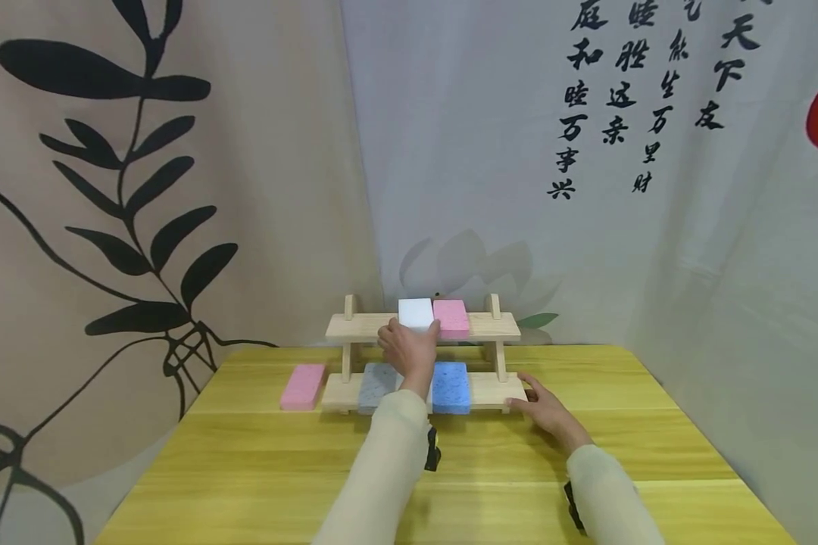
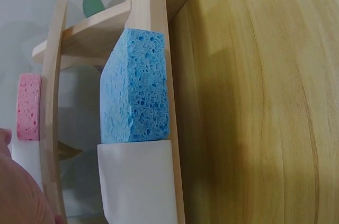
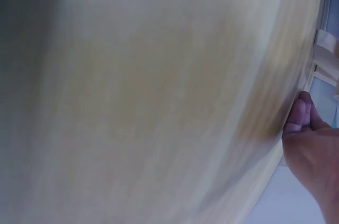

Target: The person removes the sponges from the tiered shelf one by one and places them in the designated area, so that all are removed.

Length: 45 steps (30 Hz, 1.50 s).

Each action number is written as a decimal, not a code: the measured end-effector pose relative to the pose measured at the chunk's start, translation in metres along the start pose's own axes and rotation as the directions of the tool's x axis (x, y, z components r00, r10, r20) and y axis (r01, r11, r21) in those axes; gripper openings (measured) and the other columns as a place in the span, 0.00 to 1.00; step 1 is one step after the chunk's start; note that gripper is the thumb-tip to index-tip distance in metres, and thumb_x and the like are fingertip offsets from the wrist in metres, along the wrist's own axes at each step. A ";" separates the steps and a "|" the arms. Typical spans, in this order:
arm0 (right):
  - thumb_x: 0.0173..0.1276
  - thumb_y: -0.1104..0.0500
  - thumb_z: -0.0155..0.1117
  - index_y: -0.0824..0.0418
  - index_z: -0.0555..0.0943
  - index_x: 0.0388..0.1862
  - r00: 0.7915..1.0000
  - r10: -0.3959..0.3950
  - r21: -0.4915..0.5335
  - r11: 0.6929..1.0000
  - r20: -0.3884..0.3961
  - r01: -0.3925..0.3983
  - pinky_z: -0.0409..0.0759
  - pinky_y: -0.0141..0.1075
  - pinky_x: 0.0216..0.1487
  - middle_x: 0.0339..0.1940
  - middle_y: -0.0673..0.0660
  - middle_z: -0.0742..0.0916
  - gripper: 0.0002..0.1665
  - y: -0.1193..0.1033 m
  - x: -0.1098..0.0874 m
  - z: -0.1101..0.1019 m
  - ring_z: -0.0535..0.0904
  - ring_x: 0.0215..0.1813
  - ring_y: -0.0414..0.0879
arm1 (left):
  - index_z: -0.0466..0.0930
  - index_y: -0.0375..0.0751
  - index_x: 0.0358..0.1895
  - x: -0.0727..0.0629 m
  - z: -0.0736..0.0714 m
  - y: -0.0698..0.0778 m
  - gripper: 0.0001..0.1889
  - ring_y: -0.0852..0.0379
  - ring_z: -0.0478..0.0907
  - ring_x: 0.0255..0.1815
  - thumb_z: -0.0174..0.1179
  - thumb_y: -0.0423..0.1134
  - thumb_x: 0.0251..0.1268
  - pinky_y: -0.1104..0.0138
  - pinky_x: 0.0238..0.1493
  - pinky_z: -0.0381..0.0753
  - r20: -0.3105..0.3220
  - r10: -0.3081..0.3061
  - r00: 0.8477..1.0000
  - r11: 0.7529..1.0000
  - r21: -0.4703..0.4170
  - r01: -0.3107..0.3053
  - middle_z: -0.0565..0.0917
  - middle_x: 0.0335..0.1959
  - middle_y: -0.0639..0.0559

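Note:
On the upper tier of a two-tier wooden rack (image 1: 361, 327), a white sponge (image 1: 416, 312) stands beside a pink sponge (image 1: 451, 318). My left hand (image 1: 410, 350) holds the white sponge by its lower part, thumb on the right and fingers on the left. The lower tier bears a grey sponge (image 1: 376, 384), a white block (image 2: 139, 181) mostly hidden by my left arm in the head view, and a blue sponge (image 1: 451, 387). With thumb and fingers, my right hand (image 1: 544, 409) grips the right end of the lower tier.
A second pink sponge (image 1: 303, 387) lies on the wooden table (image 1: 245, 469), just left of the rack. Behind the rack hangs a cloth backdrop (image 1: 300, 189) with printed leaves and writing. The right wrist view is largely blurred.

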State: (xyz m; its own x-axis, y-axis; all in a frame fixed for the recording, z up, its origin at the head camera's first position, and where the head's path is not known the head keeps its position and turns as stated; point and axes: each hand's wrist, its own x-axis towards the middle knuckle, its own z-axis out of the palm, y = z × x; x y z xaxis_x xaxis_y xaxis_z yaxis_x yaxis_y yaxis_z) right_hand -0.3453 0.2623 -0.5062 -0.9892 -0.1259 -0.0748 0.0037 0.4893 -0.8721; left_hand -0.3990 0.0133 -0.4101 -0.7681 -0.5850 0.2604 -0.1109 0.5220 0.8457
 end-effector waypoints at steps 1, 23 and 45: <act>0.70 0.46 0.65 0.63 0.50 0.80 1.000 0.000 0.005 1.000 0.000 0.000 0.66 0.63 0.64 0.70 0.79 0.66 0.51 0.000 0.000 0.001 0.67 0.68 0.70 | 0.72 0.31 0.59 0.000 -0.001 0.000 0.45 0.41 0.70 0.53 0.75 0.62 0.44 0.49 0.52 0.74 0.000 -0.005 1.000 1.000 0.006 0.005 0.72 0.52 0.36; 0.70 0.45 0.64 0.61 0.49 0.80 1.000 0.010 -0.005 1.000 0.009 -0.009 0.67 0.62 0.64 0.70 0.78 0.66 0.51 -0.003 0.003 0.009 0.68 0.68 0.68 | 0.73 0.30 0.55 0.010 -0.010 -0.014 0.40 0.42 0.71 0.51 0.74 0.59 0.47 0.51 0.51 0.75 0.005 -0.003 1.000 1.000 -0.027 0.003 0.74 0.49 0.37; 0.70 0.44 0.64 0.61 0.48 0.81 0.999 0.017 0.003 1.000 0.028 -0.017 0.64 0.63 0.66 0.72 0.78 0.64 0.52 0.000 0.001 0.000 0.65 0.70 0.69 | 0.73 0.31 0.58 0.044 -0.069 -0.009 0.41 0.41 0.69 0.55 0.75 0.57 0.46 0.51 0.55 0.70 0.040 0.133 0.990 0.988 -0.088 -0.130 0.73 0.53 0.37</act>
State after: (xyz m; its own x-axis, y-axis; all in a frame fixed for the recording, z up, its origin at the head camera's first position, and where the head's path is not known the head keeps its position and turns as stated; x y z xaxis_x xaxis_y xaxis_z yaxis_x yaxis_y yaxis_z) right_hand -0.3461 0.2616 -0.5061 -0.9846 -0.1417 -0.1026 0.0206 0.4883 -0.8724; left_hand -0.3883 -0.0596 -0.3743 -0.8004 -0.4851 0.3523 0.0452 0.5370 0.8423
